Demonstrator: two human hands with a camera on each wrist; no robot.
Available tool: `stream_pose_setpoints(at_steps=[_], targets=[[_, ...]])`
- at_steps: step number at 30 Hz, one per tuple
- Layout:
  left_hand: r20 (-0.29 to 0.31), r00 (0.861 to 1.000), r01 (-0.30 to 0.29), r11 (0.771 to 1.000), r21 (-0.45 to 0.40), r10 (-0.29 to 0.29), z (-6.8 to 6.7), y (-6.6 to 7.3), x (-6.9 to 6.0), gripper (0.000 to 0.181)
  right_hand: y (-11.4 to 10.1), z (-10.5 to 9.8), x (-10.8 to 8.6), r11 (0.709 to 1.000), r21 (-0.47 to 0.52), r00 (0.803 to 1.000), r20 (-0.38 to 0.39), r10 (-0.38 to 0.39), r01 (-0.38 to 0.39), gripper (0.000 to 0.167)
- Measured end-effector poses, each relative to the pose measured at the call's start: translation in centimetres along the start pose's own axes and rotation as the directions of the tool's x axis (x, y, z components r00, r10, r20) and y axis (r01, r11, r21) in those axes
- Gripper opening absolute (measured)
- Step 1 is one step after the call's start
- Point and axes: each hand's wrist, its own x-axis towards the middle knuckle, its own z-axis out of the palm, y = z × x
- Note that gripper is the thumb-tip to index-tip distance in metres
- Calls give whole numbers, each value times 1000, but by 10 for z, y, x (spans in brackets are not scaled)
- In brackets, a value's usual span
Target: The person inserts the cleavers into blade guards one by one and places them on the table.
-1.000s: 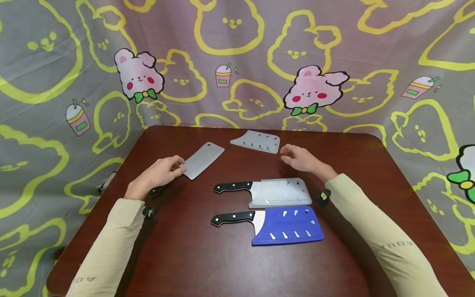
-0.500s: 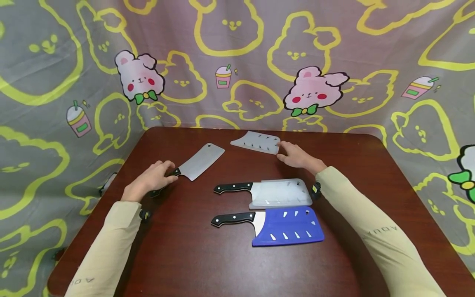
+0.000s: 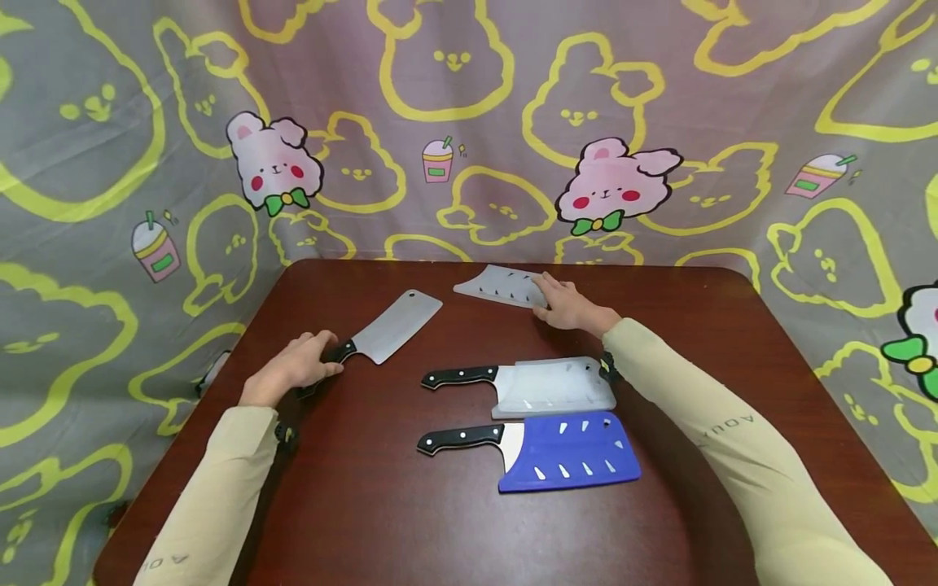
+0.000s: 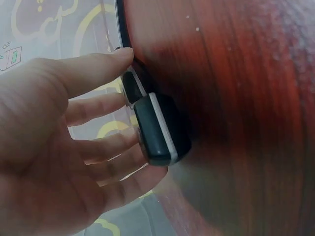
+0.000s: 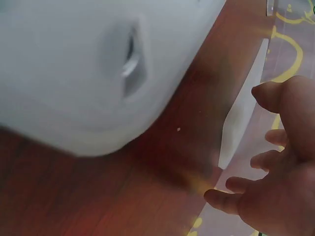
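My left hand [image 3: 293,366] is at the black handle of an uncovered cleaver [image 3: 396,325], lying flat at the left of the table. In the left wrist view, the cleaver's handle [image 4: 157,130] lies between thumb and fairly straight fingers; how firmly they touch is unclear. My right hand [image 3: 567,305] reaches over the right end of a loose white blade cover [image 3: 494,285] at the back. Its fingers are loosely extended, and the right wrist view shows a slight gap between thumb and blade cover [image 5: 238,113]. Contact of the other fingers cannot be told.
Nearer, a cleaver in a translucent white cover [image 3: 553,387] lies beneath my right forearm's side. Just in front is another cleaver in a blue cover [image 3: 575,456]; both handles point left. All lie on the brown table [image 3: 366,505], backed by a patterned cloth [image 3: 506,98].
My left hand has drawn back from the blade's edge to the handle. My right hand has moved left, its fingers now over the end of the loose white cover. The cleavers stay put.
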Motion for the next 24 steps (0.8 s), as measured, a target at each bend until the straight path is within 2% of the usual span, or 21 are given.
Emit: stream_pose_setpoints(at_steps=[8,13,16,20,24], targets=[[35,999,24,1000,8,-24,2,1,1,56,-4,5,4,995,21,993,66,99,-101,72],[58,998,23,1000,13,-24,4,3,2,54,3,7,3,985,-42,981,88,171,-168,72],[60,998,14,1000,20,-15,4,3,2,53,5,6,0,983,-81,984,64,167,-162,70],[62,998,-3,999,33,1,4,2,4,52,3,5,-1,982,-134,991,-6,133,-133,65],[84,996,-7,999,38,4,3,2,6,53,0,6,-3,986,-117,993,-48,111,-116,58]])
